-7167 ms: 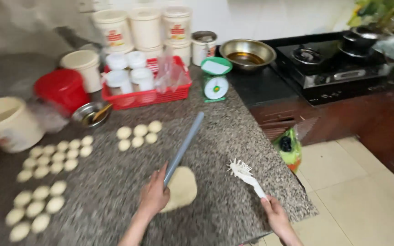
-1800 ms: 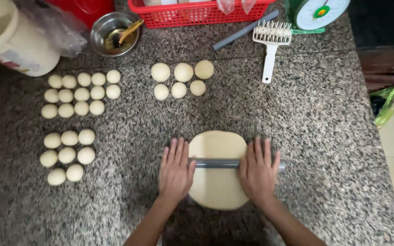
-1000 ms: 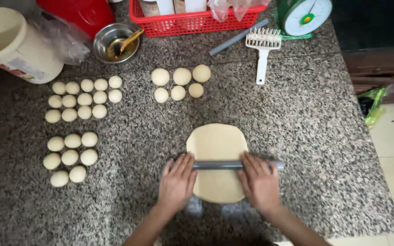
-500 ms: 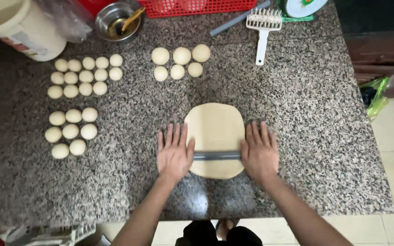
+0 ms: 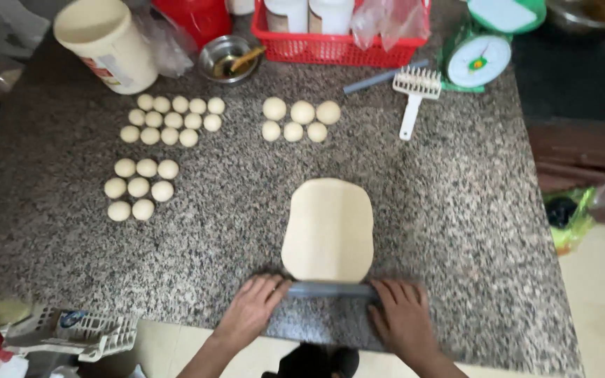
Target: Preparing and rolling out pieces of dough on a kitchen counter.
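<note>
Palms of left hand [image 5: 252,315] and right hand [image 5: 402,320] flat on rolling pin [image 5: 330,290].

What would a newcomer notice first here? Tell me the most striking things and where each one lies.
The pale flattened dough sheet lies in the middle of the speckled stone counter, with a grey rolling pin across its near edge. The left hand and right hand press on the pin's two ends. Behind, small dough balls sit in neat groups at the left, and a red basket stands at the far edge.
</note>
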